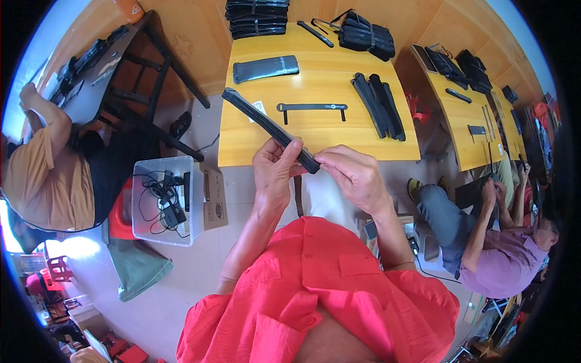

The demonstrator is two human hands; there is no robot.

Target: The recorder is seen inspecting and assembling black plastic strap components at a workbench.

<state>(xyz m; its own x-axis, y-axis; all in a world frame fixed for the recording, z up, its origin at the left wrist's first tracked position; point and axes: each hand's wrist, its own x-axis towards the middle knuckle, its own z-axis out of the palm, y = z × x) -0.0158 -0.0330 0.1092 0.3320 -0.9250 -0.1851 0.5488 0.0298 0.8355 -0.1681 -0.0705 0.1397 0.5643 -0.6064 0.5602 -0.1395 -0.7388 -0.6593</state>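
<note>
A long black bundle of flat strips [257,119] slants over the table's near edge, its far end up and to the left. My left hand [275,169] is wrapped round its lower part, thumb on top. My right hand [354,178] pinches the near end, fingers closed against the tip. Just beyond, a thin black strap [311,107] with two short dark tabs lies crosswise on the yellow table [254,148]. A white label [258,109] lies partly behind the bundle. To the right rest several black folded strips [378,107].
A flat black packet [266,69], a black strip stack [257,18] and a tied black bundle [366,35] lie farther back. A clear bin [162,233] with cables stands at left. People sit on both sides, one in a purple shirt [505,257] at right.
</note>
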